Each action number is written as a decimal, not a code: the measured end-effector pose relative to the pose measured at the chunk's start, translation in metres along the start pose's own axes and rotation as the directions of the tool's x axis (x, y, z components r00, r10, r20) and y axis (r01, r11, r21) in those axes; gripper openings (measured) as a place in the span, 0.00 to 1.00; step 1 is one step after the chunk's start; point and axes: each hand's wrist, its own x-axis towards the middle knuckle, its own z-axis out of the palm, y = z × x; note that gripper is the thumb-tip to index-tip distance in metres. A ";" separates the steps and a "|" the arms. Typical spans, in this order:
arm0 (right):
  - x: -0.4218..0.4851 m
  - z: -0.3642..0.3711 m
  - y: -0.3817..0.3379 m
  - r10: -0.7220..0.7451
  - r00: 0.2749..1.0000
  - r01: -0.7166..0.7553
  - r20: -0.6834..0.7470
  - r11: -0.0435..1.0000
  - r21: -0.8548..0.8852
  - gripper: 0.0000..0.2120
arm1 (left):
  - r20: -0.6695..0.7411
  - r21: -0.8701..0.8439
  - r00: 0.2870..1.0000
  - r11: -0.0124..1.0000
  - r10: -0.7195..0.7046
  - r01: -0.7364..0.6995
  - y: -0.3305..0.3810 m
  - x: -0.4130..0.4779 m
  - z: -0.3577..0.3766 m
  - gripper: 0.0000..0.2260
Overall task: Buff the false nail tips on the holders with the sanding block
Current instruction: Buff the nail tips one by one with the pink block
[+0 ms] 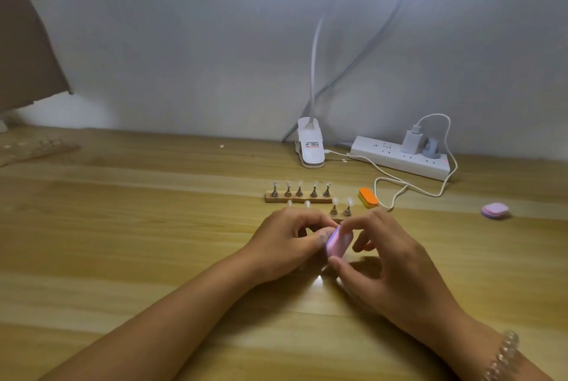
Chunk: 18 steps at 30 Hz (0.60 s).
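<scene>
The right hand point(393, 260) pinches the pink sanding block point(339, 245) between thumb and finger, near the middle of the table point(153, 227). The left hand point(292, 239) is curled up touching it; what it holds is hidden. The nail tips on holders point(313, 190) stand just behind the hands.

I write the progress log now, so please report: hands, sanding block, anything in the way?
Right hand grips pink sanding block. Left hand curled against it, contents hidden. Nail tips on holders just behind hands. No obstruction seen.
</scene>
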 end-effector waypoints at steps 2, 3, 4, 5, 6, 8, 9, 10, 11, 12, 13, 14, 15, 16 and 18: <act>0.001 0.000 0.002 0.044 0.998 -0.044 -0.033 0.999 0.004 0.14 | -0.003 0.010 1.000 1.000 0.003 -0.003 0.000 0.001 -0.001 0.08; 0.002 -0.001 0.004 0.085 0.994 -0.085 -0.067 0.996 0.010 0.15 | 0.001 0.012 1.000 1.000 0.007 -0.007 0.000 0.001 -0.001 0.08; 0.002 -0.002 0.006 0.110 0.990 -0.110 -0.086 0.994 0.012 0.15 | 0.010 0.014 1.000 1.000 0.013 -0.013 0.000 0.001 -0.001 0.07; 0.002 -0.002 0.005 0.105 0.991 -0.104 -0.086 0.994 0.008 0.15 | 0.020 0.018 1.000 1.000 0.017 -0.017 0.000 0.000 -0.001 0.07; 0.001 -0.002 0.005 0.077 0.995 -0.077 -0.069 0.997 0.003 0.16 | 0.026 0.025 1.000 1.000 0.018 -0.018 0.000 -0.001 -0.001 0.06; 0.000 0.000 0.004 0.048 0.998 -0.048 -0.031 0.999 0.024 0.17 | 0.018 0.030 1.000 0.999 0.016 -0.016 0.000 -0.001 -0.001 0.07; 0.001 0.000 0.005 0.075 0.997 -0.074 -0.036 0.996 0.042 0.17 | 0.013 0.025 1.000 1.000 0.014 -0.015 -0.001 0.000 -0.002 0.07; 0.002 -0.001 0.007 0.115 0.992 -0.112 -0.057 0.992 0.053 0.16 | 0.012 0.017 1.000 1.000 0.014 -0.014 -0.001 0.000 -0.002 0.06; 0.003 -0.001 0.008 0.147 0.986 -0.143 -0.077 0.988 0.055 0.16 | 0.014 0.014 1.000 1.000 0.016 -0.016 -0.001 0.000 -0.002 0.06; 0.003 -0.002 0.008 0.154 0.985 -0.150 -0.080 0.987 0.057 0.16 | 0.020 0.019 1.000 1.000 0.020 -0.020 -0.001 0.000 -0.002 0.06; 0.002 -0.001 0.007 0.137 0.988 -0.133 -0.065 0.989 0.063 0.16 | 0.026 0.031 0.999 0.999 0.025 -0.026 -0.001 -0.001 -0.002 0.07; 0.001 0.000 0.005 0.112 0.993 -0.108 -0.040 0.991 0.081 0.16 | 0.026 0.038 0.999 0.999 0.028 -0.029 -0.001 -0.001 -0.001 0.07; 0.000 0.001 0.004 0.102 0.995 -0.099 -0.018 0.989 0.112 0.17 | 0.022 0.036 0.999 0.999 0.030 -0.030 -0.001 -0.001 -0.001 0.07; 0.001 0.001 0.004 0.118 0.993 -0.115 -0.012 0.983 0.144 0.16 | 0.016 0.029 0.999 0.999 0.028 -0.029 -0.001 -0.001 -0.001 0.07; 0.003 0.000 0.007 0.191 0.981 -0.181 -0.040 0.968 0.175 0.14 | 0.017 0.026 0.999 0.999 0.029 -0.029 0.000 0.000 -0.001 0.07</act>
